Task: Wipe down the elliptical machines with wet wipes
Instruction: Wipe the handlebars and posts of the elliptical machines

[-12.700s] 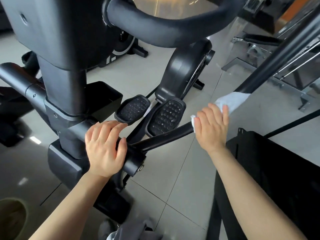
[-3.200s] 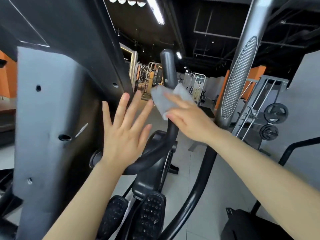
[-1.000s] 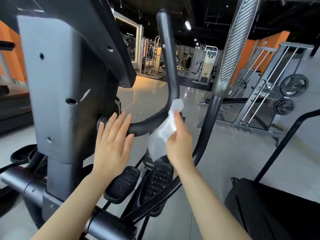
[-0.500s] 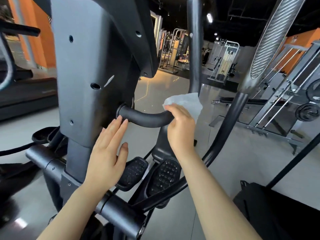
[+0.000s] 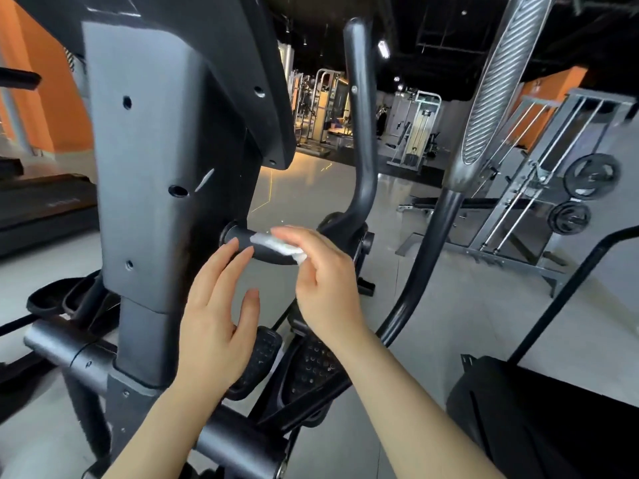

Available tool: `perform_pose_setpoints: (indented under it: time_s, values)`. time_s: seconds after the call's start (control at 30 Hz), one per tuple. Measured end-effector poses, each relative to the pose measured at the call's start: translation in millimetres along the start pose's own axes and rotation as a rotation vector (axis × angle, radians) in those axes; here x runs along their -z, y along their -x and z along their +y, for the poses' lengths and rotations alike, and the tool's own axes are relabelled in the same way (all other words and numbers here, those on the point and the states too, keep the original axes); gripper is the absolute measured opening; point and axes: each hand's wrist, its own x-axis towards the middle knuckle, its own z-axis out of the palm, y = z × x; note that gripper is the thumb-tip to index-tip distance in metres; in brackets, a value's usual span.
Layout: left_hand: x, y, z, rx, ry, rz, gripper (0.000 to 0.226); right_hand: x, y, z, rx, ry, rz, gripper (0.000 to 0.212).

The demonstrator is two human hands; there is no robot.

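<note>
The elliptical's grey centre column (image 5: 152,188) fills the left of the view. A black curved handlebar (image 5: 359,140) leaves the column at its low end and rises upward. My right hand (image 5: 325,285) holds a white wet wipe (image 5: 276,244) wrapped over the low horizontal part of that bar, close to the column. My left hand (image 5: 216,323) hovers just below and left of the bar with straight fingers, its fingertips near the bar's end; it holds nothing. Black foot pedals (image 5: 311,371) lie beneath both hands.
A silver ribbed moving arm (image 5: 494,91) rises on the right, continuing down as a black tube (image 5: 425,257). A weight rack with plates (image 5: 587,181) stands far right, a black machine part (image 5: 539,420) at lower right, a treadmill (image 5: 45,209) at left. Grey tiled floor surrounds everything.
My right hand has slid the wipe left along the low handlebar toward the column. The wipe is now bunched flatter on the bar. My left hand has stayed beside it.
</note>
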Motion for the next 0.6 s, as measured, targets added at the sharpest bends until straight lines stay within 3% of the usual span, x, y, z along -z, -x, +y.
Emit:
perform_pose_setpoints:
  time_s: [0.13, 0.23, 0.33, 0.5, 0.6]
  values:
    - [-24.1, -43.8, 53.5, -0.093, 0.215, -0.065, 0.047, 51.8, -14.4, -10.4, -0.112, -0.044, 0.098, 0.047]
    - [-46.1, -75.1, 98.5, -0.003, 0.485, -0.16, 0.037, 97.1, -27.4, -11.2, -0.11, -0.035, 0.191, 0.042]
    - [-72.8, -93.9, 128.7, 0.052, 0.642, -0.149, 0.021, 141.7, -37.5, 1.3, -0.089, -0.045, 0.244, 0.041]
    - [-120.4, -124.7, 157.4, 0.107, 0.663, -0.122, 0.018, 197.3, -41.9, 39.1, 0.023, -0.004, 0.08, 0.016]
    - [-150.6, -141.4, 171.0, 0.114, 0.619, -0.101, 0.036, 222.1, -51.8, 62.3, 0.007, -0.02, 0.001, 0.018]
